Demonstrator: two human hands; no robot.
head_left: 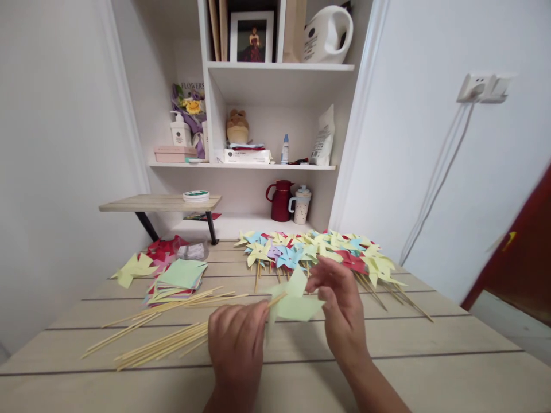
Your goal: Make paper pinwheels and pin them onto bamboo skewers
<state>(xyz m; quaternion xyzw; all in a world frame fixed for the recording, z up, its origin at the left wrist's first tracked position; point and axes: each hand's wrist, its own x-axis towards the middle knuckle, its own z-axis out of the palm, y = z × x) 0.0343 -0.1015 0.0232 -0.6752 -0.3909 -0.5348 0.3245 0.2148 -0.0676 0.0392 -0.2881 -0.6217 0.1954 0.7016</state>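
My left hand point(236, 338) has its grip closed on a stick point(275, 299). My right hand point(340, 301) pinches the pale green pinwheel point(295, 301) at its tip, above the table point(430, 367); its paper blades look folded and flat.

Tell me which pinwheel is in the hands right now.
The pale green pinwheel, held on its stick between both hands, apart from the finished pile behind.

Left hand point(238, 338): bare, no ring, no glove, lower centre of the frame.
Right hand point(340, 307): bare too, no ring showing.
Forearms: uncovered, no sleeve, no watch or band in sight.
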